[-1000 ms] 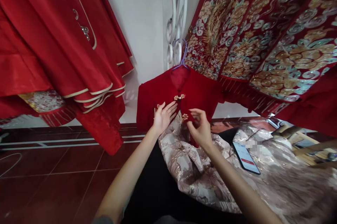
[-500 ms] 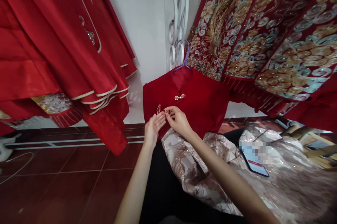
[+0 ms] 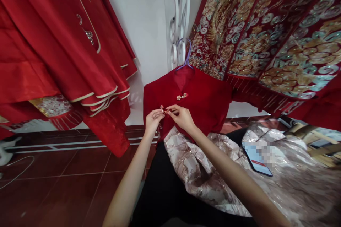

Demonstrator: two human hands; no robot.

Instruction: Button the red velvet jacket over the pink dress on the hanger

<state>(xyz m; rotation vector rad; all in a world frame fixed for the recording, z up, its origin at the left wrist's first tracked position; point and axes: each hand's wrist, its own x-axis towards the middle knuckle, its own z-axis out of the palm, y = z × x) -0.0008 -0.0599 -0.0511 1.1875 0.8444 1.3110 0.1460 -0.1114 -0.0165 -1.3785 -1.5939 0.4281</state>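
A small dark red jacket (image 3: 205,95) hangs on a purple hanger (image 3: 186,58) against the white wall. One pearl-and-gold clasp (image 3: 182,96) sits closed near its collar. Lower on the left front is a second clasp (image 3: 164,109). My left hand (image 3: 152,119) and my right hand (image 3: 181,117) meet there, fingertips of both pinched on that second clasp. The jacket's lower hem is hidden behind my hands and a pale brocade cloth (image 3: 213,170) across my lap.
Red satin robes with cream trim (image 3: 66,60) hang at the left. Heavily embroidered red-and-gold garments (image 3: 266,31) hang at the upper right. A phone (image 3: 257,157) lies on the brocade. White scrolled metalwork (image 3: 181,14) stands behind the hanger. Dark red floor tiles (image 3: 53,184) lie below.
My right hand has moved from the jacket's middle to the left front clasp. My left hand went from lying flat to pinching there. The view has shifted slightly.
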